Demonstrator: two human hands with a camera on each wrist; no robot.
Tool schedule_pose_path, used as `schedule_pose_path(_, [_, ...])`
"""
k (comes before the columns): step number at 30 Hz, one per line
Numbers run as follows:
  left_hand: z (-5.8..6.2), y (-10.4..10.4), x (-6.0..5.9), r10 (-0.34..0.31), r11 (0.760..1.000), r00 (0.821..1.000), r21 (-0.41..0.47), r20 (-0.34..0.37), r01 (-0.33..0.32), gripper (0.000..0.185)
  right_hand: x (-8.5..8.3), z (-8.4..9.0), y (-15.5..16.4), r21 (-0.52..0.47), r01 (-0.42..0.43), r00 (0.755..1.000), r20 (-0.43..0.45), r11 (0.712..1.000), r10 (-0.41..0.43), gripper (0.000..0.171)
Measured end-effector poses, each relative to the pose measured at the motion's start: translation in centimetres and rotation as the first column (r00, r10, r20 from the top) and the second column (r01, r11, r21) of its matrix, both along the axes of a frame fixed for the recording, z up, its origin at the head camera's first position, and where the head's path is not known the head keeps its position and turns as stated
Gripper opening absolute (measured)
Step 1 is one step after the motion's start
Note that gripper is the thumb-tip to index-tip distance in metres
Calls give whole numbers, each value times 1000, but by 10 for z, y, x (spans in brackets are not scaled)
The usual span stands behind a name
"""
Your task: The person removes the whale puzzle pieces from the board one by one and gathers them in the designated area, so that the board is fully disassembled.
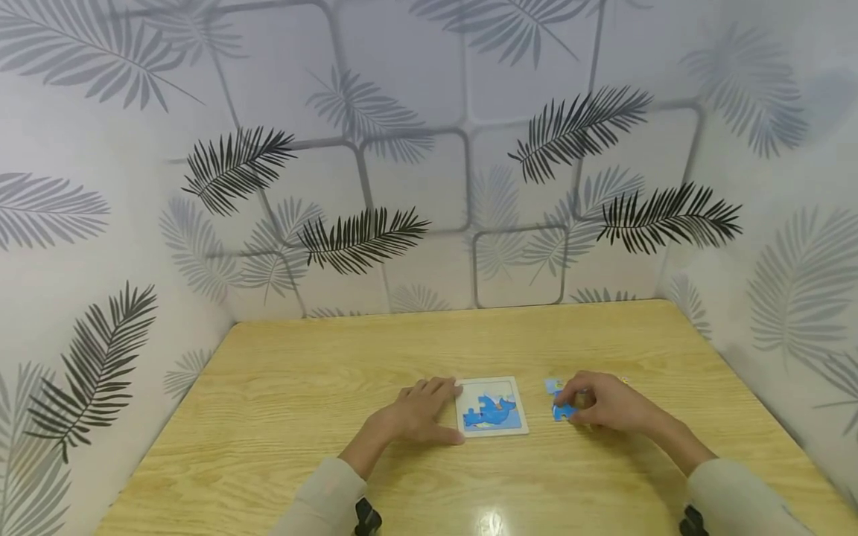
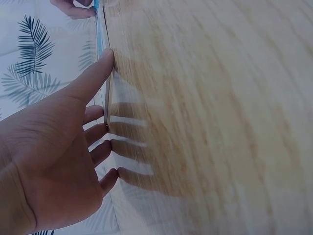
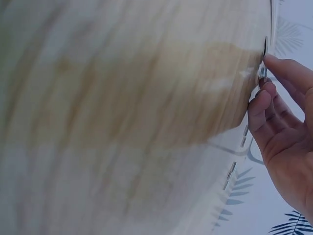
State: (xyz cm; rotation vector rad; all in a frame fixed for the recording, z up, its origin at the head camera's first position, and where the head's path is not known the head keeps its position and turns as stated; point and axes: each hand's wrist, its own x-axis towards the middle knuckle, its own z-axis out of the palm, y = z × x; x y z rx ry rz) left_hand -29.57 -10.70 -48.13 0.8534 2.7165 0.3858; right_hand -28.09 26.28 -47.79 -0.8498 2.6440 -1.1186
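A square puzzle board (image 1: 526, 417) with a pale rim lies on the table, with blue pieces forming part of an animal picture inside it. My left hand (image 1: 422, 412) rests at the board's left side, its thumb by the near corner and its extended fingers along the edge. To the right of the board, my right hand (image 1: 613, 402) pinches a blue puzzle piece (image 1: 561, 412) between thumb and fingers. In the right wrist view that piece (image 3: 265, 46) shows edge-on at the thumb tip, low over the table. Part of it is hidden behind the fingers.
A light blue puzzle piece (image 1: 553, 385) lies just beyond the right fingers, and a yellowish piece (image 1: 625, 380) shows behind that hand. More flat pieces (image 3: 230, 175) appear edge-on in the right wrist view. A leaf-patterned wall (image 1: 429, 186) stands behind the wooden table (image 1: 302, 387).
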Motion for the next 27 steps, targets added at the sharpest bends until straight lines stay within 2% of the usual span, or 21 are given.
schedule_pose_path(3, [2,0,1,5,1000,1000,5,7,-5,88,-1,-1,-1,9,-5,1000,-14,1000,5,22])
schedule_pose_path(9, [1,-1,-1,11,1000,1000,1,11,-11,89,-1,0,-1,6,-9,1000,13,1000,9,24])
schedule_pose_path(17, [0,-1,0,8,1000,1000,-5,11,-8,87,1,6,-11,-28,12,998,-67,1000,-13,34])
schedule_pose_path(22, [6,-1,3,6,1000,1000,-15,12,-5,87,-4,9,-26,-78,-8,994,-113,997,-1,34])
schedule_pose_path(27, [15,0,6,-2,999,1000,-32,11,2,86,-8,13,-45,-113,-49,997,-64,992,42,33])
